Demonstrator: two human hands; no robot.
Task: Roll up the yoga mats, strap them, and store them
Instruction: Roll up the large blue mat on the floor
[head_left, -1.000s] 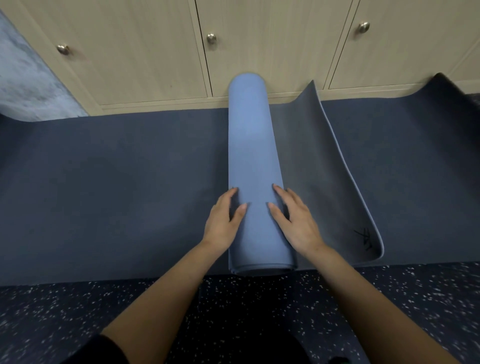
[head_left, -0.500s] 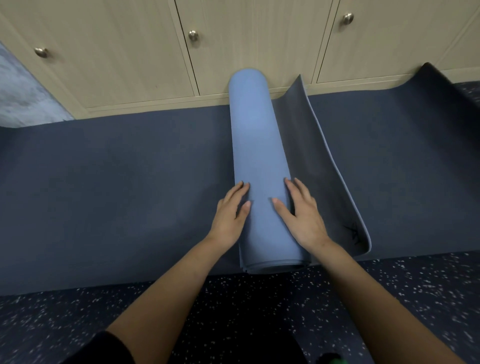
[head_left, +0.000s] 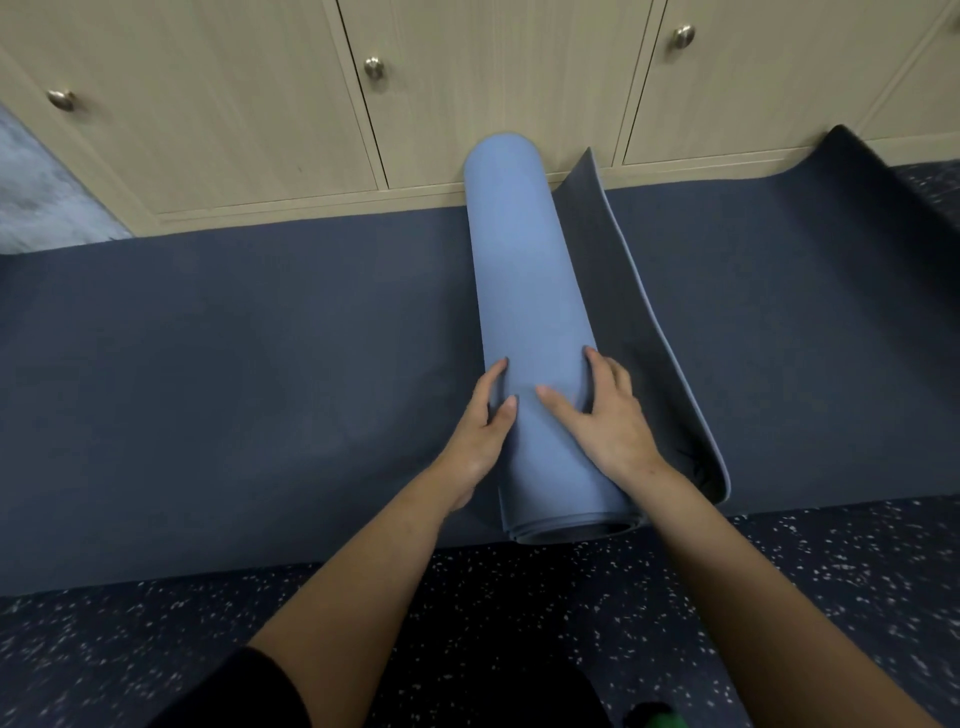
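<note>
Hands on a half-rolled blue yoga mat, both near its close end. Mat roll (head_left: 524, 291) runs straight away from the person btwn the two hands, far end up against the cupboard doors (head_left: 234, 104), close end just short of the speckled floor (head_left: 156, 623) under the forearms. Left hand (head_left: 480, 436) lies flat vs. the roll's left flank, fingers fairly straight and together, thumb tip resting on the blue surface. Right hand (head_left: 608, 421) sits on top of the roll, thumb splayed across the top twd the left hand, other fingers bent down over the right flank, tips out of sight. Just right of the right hand the unrolled loose flap (head_left: 654, 353) stands up on edge, dark grey face inward, blue rim showing, corner curling over by the right wrist. Roll + flap rest on a wide dark mat (head_left: 260, 338) spread flat, stretching well out to the left of the left hand and to the right past the flap. Round metal knobs (head_left: 374, 67) on the doors. Black sleeve (head_left: 249, 696) on the left upper arm; small green thing (head_left: 657, 717) at the bottom edge, by the right forearm, too cut off to ID.
</note>
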